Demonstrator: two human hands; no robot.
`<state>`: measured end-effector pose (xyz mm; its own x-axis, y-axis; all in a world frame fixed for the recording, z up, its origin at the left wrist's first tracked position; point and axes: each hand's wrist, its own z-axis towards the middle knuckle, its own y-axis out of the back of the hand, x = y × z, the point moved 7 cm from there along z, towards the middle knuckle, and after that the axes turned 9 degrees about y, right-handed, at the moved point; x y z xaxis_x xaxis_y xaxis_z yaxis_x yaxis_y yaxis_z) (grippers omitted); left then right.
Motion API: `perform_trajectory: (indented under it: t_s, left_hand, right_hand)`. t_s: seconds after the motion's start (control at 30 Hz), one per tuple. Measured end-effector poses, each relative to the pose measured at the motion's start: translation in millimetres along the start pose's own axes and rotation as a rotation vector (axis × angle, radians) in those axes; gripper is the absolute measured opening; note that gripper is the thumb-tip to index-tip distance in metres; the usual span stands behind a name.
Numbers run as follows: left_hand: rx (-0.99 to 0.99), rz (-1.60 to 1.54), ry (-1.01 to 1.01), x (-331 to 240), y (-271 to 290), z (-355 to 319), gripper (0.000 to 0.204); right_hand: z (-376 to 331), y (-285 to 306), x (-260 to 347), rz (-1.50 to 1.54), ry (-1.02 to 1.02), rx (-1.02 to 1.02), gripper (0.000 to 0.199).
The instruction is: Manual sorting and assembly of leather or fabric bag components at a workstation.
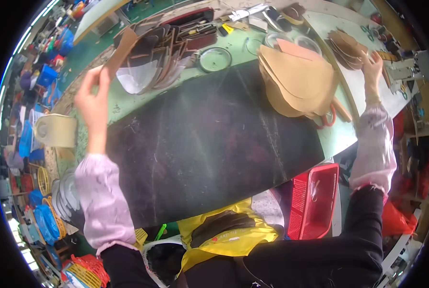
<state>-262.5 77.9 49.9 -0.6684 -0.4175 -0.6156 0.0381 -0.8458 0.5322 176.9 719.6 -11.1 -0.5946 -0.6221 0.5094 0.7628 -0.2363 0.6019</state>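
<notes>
Strip of brown leather-like sheet (122,50), ten o'clock, pinched in left hand (92,96), best held lightly against creasing; right hand (373,72), two o'clock, by stacked rounded brown pieces (345,50), grip unclear.

Clear lane: I had open room across the black mat (200,144). Obstacles I noted: piled dark pieces (165,57), far left; stacked tan sheets (296,79), far right, a red handle (333,116) jutting nearside; cream roll (63,130), left; fanned brown stack (345,49), right hand (372,69) beside it.
</notes>
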Motion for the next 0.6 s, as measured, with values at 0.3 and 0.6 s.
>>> perform_trajectory:
  t_s: [0.3, 0.6]
  left_hand:
    - [1.018, 0.216, -0.201, -93.2, -37.0, -205.0, 0.071]
    - [0.856, -0.093, -0.059, -120.5, -30.1, -234.1, 0.083]
  right_hand:
    - [-194.7, -0.4, 279.2, 0.094, 0.893, 0.462, 0.041]
    - [-76.5, 35.6, 236.2, 0.464, 0.326, 0.061, 0.027]
